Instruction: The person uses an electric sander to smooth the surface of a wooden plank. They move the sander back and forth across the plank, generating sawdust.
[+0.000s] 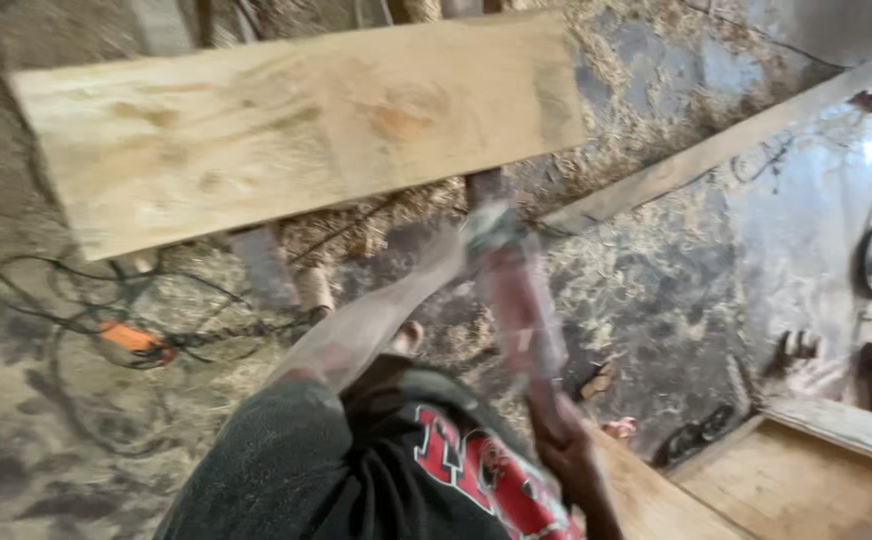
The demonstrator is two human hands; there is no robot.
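While the view is blurring with motion, the right hand (pixel 566 450) is gripping a long reddish tool (pixel 521 300), fingers wrapped fully around its lower end. The tool's head is reaching up just under a pale plank (pixel 296 130), which is lying across the upper frame. The left hand is blurring near the tool's top; its grip cannot be told. Shavings (pixel 646 250) are covering the floor.

Right hand (pixel 563 440) grips blurred tool (pixel 516 290) below plank (pixel 286 130).
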